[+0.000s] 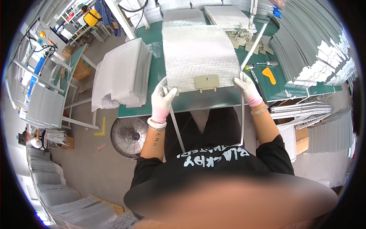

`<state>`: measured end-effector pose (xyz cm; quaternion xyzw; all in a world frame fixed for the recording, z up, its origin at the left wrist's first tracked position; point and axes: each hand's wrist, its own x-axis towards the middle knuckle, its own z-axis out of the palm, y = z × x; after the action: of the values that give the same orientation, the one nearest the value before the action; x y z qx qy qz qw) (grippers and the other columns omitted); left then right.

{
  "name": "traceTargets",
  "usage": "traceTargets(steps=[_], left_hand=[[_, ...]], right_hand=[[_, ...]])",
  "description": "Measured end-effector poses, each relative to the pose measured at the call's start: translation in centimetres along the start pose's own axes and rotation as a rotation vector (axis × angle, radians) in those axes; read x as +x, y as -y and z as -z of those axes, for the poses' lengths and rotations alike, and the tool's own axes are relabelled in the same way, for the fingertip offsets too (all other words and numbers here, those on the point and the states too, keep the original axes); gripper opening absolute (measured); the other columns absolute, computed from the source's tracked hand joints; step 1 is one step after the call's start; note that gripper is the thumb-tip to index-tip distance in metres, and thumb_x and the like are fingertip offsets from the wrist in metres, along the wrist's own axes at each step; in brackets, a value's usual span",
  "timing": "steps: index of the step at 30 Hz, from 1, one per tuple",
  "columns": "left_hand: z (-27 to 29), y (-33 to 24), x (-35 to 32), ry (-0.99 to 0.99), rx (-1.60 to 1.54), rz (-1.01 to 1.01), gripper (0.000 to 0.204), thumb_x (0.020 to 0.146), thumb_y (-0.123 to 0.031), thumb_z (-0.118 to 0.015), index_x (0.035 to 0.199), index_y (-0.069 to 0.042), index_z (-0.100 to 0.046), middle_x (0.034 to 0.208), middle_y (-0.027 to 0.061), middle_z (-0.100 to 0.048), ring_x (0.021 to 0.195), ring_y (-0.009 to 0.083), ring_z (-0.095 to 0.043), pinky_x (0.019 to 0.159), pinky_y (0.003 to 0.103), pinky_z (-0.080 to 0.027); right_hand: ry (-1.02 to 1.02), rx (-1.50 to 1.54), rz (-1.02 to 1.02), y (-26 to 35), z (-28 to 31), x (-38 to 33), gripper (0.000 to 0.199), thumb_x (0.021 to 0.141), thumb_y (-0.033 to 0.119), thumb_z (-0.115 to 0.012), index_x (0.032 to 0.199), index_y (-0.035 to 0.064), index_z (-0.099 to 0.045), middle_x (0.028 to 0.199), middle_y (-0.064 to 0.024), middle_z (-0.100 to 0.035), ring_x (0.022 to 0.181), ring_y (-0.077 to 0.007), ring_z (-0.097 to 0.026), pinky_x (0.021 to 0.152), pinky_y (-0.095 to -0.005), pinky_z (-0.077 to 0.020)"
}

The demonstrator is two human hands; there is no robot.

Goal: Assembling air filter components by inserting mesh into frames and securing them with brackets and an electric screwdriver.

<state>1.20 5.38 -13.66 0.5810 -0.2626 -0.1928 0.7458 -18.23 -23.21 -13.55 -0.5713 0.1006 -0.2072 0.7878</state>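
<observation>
Centre of the frame, and there was the mesh sheet (198, 49), its near edge at the front of the green table (198, 100)! The left hand (160, 99), gloved, had its fingers clamped on the sheet's lower left corner; the right hand (248, 89) matched it at the lower right, fingers pinched together there, though how much was mesh and how much the thin white frame (242, 122), I couldn't tell. Two corners, two hands: a spread that likely kept that bendy edge square and taut. The frame's sides ran down from the hands to the lap, where the body probably steadied its lower end.

Between the hands a beige clip (207, 82) sat on the near edge, facing the worker, perhaps for an easy check. Upper right, more beige pieces (244, 40) lay heaped within reach, with a screwdriver (271, 63) and a yellow tool (269, 76) just beyond the right hand, presumably parked for quick pick-up. Left of centre, a mesh stack (122, 68) leaned close, leaving the middle for working.
</observation>
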Motion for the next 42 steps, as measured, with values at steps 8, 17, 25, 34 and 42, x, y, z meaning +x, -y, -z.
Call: traceTargets(steps=[8, 17, 25, 34, 42], left_hand=[[-2.7, -4.7, -2.6, -0.077, -0.067, -0.085, 0.066, 0.095, -0.001, -0.057, 0.152, 0.003, -0.025, 0.126, 0.0081, -0.052, 0.092, 0.0076, -0.051, 0.087, 0.021, -0.046], [-0.4, -6.6, -5.0, -0.105, -0.009, -0.246, 0.027, 0.099, -0.005, -0.046, 0.126, 0.001, -0.048, 0.100, 0.0011, -0.053, 0.087, 0.0056, -0.049, 0.079, 0.021, -0.041], [1.5, -11.6, 8.6, -0.142, 1.177, -1.317, 0.034, 0.095, 0.006, -0.048, 0.129, 0.010, -0.052, 0.120, 0.0166, -0.062, 0.106, 0.0220, -0.063, 0.087, 0.032, -0.052], [-4.5, -11.1, 9.0, -0.143, 0.009, -0.516, 0.022, 0.092, 0.002, -0.062, 0.113, 0.003, -0.062, 0.094, -0.0019, -0.059, 0.080, 0.0030, -0.050, 0.071, 0.018, -0.040], [-2.2, -8.1, 9.7, -0.054, 0.013, -0.523, 0.026, 0.090, 0.006, -0.061, 0.116, 0.001, -0.059, 0.101, 0.0039, -0.066, 0.088, 0.0057, -0.057, 0.078, 0.022, -0.046]], right_hand=[[0.006, -0.023, 0.119, 1.5, -0.3, -1.0, 0.041, 0.096, 0.006, -0.058, 0.135, -0.0020, -0.050, 0.124, -0.0051, -0.063, 0.110, -0.0111, -0.059, 0.099, -0.0275, -0.0442], [0.061, -0.064, 0.293, 7.1, -5.7, -2.3, 0.035, 0.093, 0.005, -0.060, 0.127, -0.0021, -0.054, 0.118, -0.0028, -0.062, 0.105, -0.0086, -0.056, 0.094, -0.0277, -0.0447], [-0.207, -0.378, 0.661, 12.9, -6.5, 5.0, 0.025, 0.094, 0.012, -0.067, 0.075, 0.0099, -0.050, 0.063, 0.0112, -0.041, 0.058, 0.0001, -0.033, 0.050, -0.0215, -0.0280], [-0.483, -0.471, 0.784, 11.1, -6.8, 4.8, 0.015, 0.090, 0.007, -0.068, 0.101, 0.0001, -0.063, 0.060, 0.0094, -0.042, 0.056, -0.0003, -0.033, 0.048, -0.0217, -0.0293], [-0.403, -0.419, 0.700, 9.3, -4.6, 6.4, 0.017, 0.089, 0.010, -0.069, 0.101, -0.0007, -0.064, 0.061, 0.0073, -0.042, 0.057, -0.0023, -0.035, 0.050, -0.0241, -0.0310]])
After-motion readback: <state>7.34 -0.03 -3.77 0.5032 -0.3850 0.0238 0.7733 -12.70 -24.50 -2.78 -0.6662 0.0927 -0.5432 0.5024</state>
